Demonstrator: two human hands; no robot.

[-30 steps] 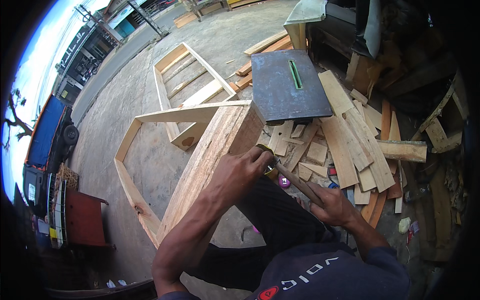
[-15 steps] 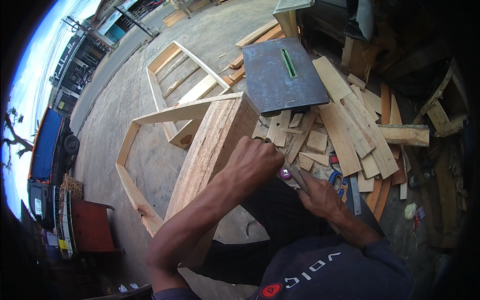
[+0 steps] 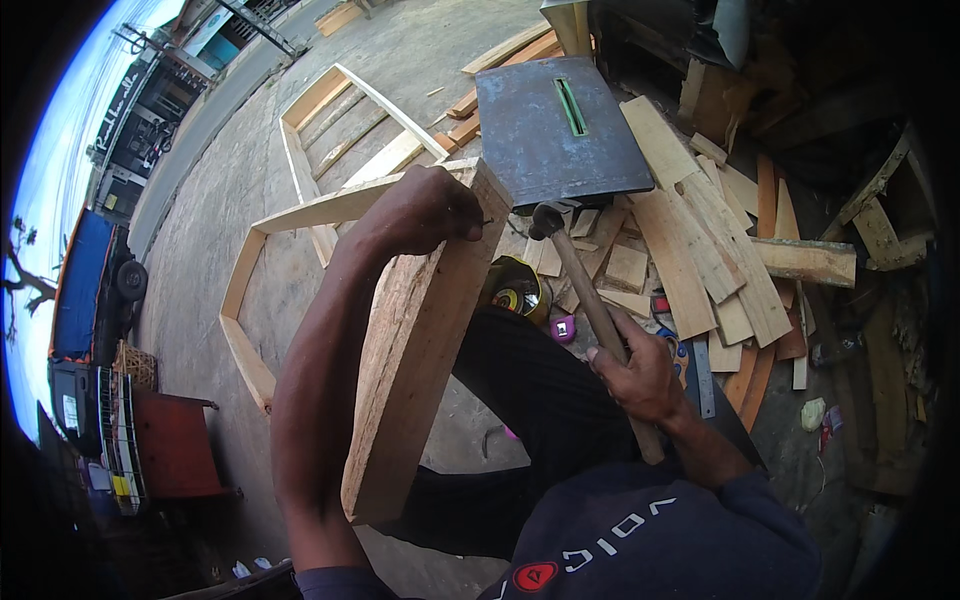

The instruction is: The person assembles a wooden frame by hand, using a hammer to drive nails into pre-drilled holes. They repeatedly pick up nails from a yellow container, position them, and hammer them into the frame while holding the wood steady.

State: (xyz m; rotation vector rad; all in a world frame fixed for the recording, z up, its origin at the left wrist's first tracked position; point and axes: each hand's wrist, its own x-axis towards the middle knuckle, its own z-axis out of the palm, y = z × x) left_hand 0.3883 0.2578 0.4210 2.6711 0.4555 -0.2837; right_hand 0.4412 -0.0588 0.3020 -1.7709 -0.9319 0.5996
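My left hand (image 3: 432, 210) is closed in a pinch at the far end of a pale wooden frame (image 3: 412, 345), whose thick board lies over my legs. A thin nail (image 3: 487, 222) pokes from my fingertips at the board's side face, mostly hidden by the fingers. Wrapped round the wooden handle of a hammer (image 3: 590, 285), my right hand (image 3: 642, 372) keeps it right of the frame, its dark head raised toward the board's end. Below that head, a round tin (image 3: 520, 288) sits by my knee, its contents too small to tell.
A second wooden frame (image 3: 300, 150) lies on the concrete beyond. Ahead stands a dark saw table (image 3: 560, 135) with a green-edged slot. Loose planks (image 3: 700, 240) and offcuts are piled at right, near a purple tape measure (image 3: 563, 329), a blue-handled saw (image 3: 680, 355) and a metal ruler (image 3: 707, 385).
My left hand has moved from above the tin to the far end of the board, now with a nail. My right hand has brought the hammer up, its head now showing.
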